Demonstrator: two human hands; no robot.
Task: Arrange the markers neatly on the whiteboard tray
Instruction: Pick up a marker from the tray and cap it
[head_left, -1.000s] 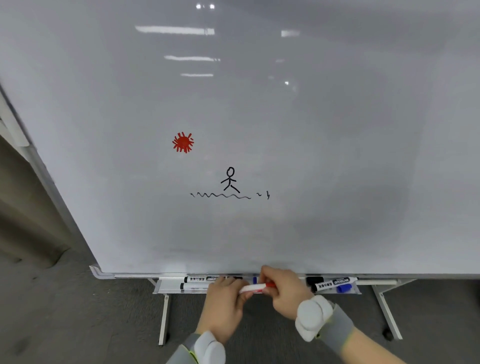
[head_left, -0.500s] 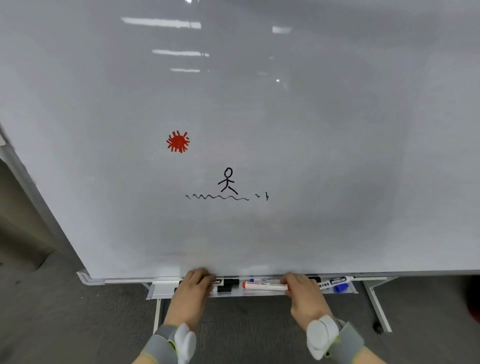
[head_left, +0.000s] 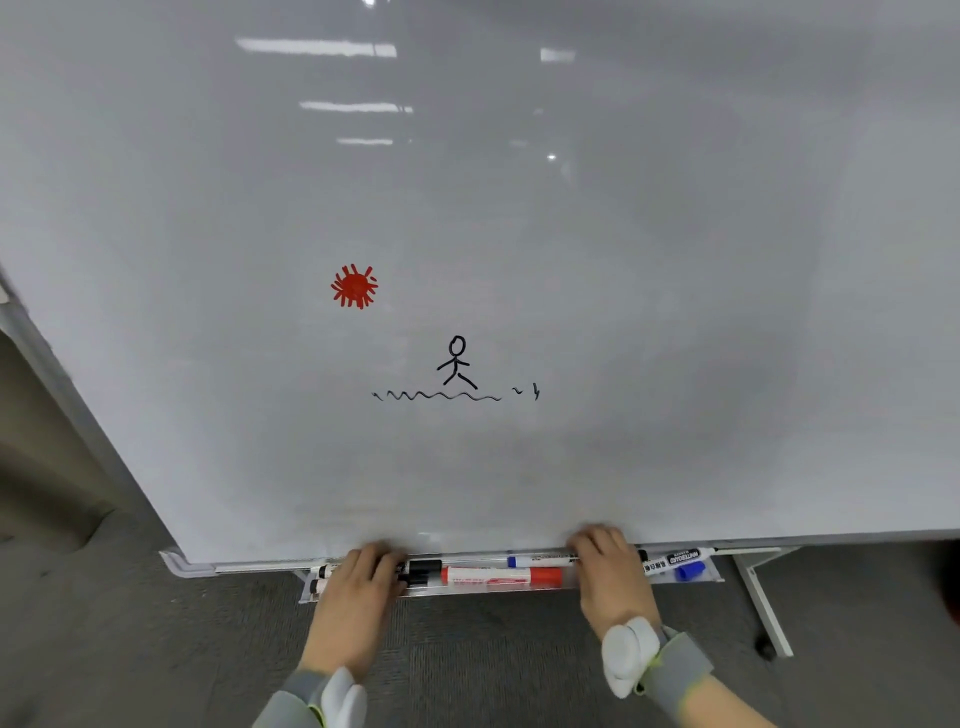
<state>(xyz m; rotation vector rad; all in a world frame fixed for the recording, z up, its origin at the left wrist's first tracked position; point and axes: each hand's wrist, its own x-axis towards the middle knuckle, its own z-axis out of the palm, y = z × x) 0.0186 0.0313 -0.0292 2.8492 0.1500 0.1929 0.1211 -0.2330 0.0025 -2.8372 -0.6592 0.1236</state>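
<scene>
The whiteboard tray (head_left: 711, 578) hangs under the board's lower edge. Two black markers (head_left: 422, 572) lie side by side at its left, and my left hand (head_left: 358, 590) lies over their middles with fingers curled on them. A red marker (head_left: 501, 576) lies flat in the tray's centre, touched by neither hand. Behind it a thin blue marker (head_left: 540, 560) runs under my right hand (head_left: 610, 579), whose fingers curl over the tray and hide its grip. To the right lie another black marker (head_left: 675, 561) and a loose blue cap (head_left: 691, 570).
The whiteboard (head_left: 623, 312) fills most of the view, with a red sun, a stick figure and a wavy line drawn on it. Its stand's leg (head_left: 763, 613) reaches the grey carpet at the right. A wall edge runs at the far left.
The red marker, held between both hands a second ago, now lies on the tray. My hands have moved apart: the left onto the black markers, the right toward the tray's right part.
</scene>
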